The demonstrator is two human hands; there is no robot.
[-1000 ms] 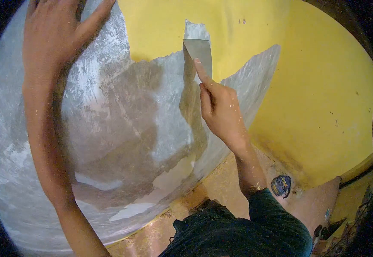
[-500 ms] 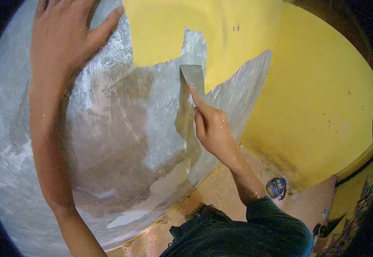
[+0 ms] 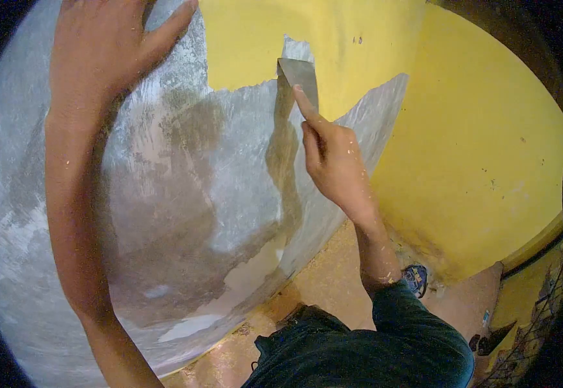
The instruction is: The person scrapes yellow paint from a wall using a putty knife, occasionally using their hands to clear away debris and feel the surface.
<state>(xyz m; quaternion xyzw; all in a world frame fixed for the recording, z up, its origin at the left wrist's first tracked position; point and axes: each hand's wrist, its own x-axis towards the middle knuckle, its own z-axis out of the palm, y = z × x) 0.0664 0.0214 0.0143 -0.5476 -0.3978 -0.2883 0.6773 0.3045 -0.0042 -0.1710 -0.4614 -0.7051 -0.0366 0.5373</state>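
My right hand [image 3: 338,158] grips a flat metal scraper [image 3: 304,72], its index finger stretched along the blade; the handle is hidden in the palm. The blade lies against a curved wall, its edge on a narrow bare strip [image 3: 297,50] that cuts up into the yellow paint [image 3: 246,48]. Below the ragged paint edge, the wall is exposed grey [image 3: 242,174] with brownish and whitish patches. My left hand [image 3: 103,52] rests spread on the grey part at upper left, thumb out, holding nothing; its other fingertips are cut off by the frame.
A second yellow wall [image 3: 475,155] with small dark marks curves away on the right. The tan floor [image 3: 326,268] carries pale flakes along the wall's foot. A small blue-and-yellow item [image 3: 416,278] shows beside my right forearm, and dark objects [image 3: 485,343] lie at lower right.
My right hand and the scraper have moved up the wall, bringing the blade closer to the top of the bare strip. My left hand stays spread on the wall; the view has shifted slightly.
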